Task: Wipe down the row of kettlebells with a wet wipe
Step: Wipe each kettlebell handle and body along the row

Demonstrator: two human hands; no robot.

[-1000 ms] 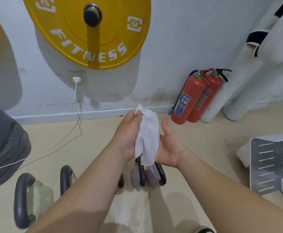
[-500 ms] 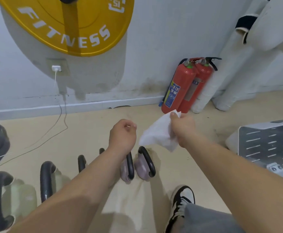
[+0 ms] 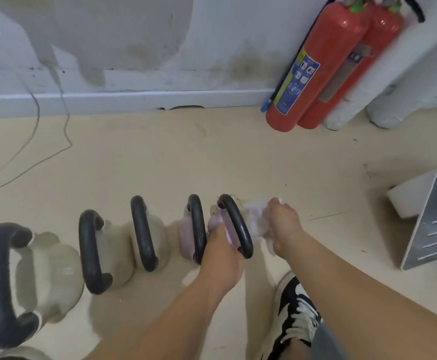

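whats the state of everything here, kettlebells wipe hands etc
rightmost pink kettlebell: upright, left hand holds it
wet wipe: crumpled, gripped by right hand, pressed on that kettlebell's side
other kettlebells: upright in row, untouched
fire extinguishers: standing together at wall
cable: slack on floor
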